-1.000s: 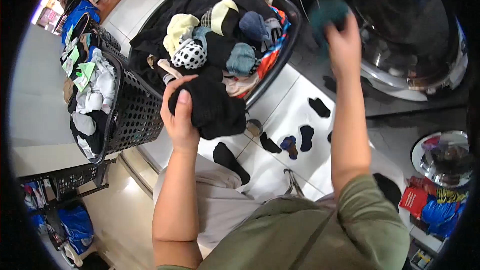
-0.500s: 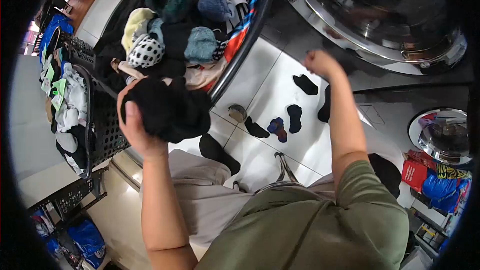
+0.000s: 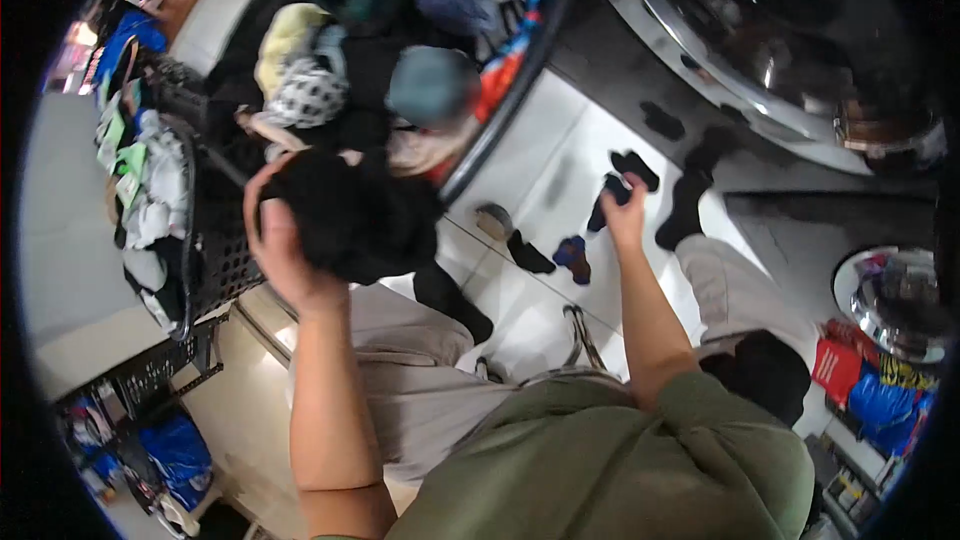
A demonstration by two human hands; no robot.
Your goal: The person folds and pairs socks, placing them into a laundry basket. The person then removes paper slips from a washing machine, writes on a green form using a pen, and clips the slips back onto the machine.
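Observation:
My left hand (image 3: 288, 245) is closed round a bundle of black fabric (image 3: 355, 215) in front of the oval tub. Down at the tiled floor, my right hand (image 3: 627, 208) has its fingers closed on a dark sock (image 3: 609, 198). Another black sock (image 3: 636, 169) lies just beyond it. To the left on the tiles are a blue and brown sock (image 3: 573, 259), a black sock (image 3: 530, 254) and a grey-brown item (image 3: 493, 221). Rolled socks, among them a dotted one (image 3: 308, 93) and a blurred blue-grey one (image 3: 432, 87), sit on dark cloth in the tub.
The black tub (image 3: 508, 98) stands ahead. A perforated basket (image 3: 222, 250) of clothes is at the left. A large glossy machine door (image 3: 760, 50) fills the upper right. My feet in black socks are on either side. Red and blue packages (image 3: 880, 405) lie at the right.
The green rolled sock left my right hand and lies in the tub. My right hand has come down to the floor and closed on a dark sock. My left hand still holds the black bundle.

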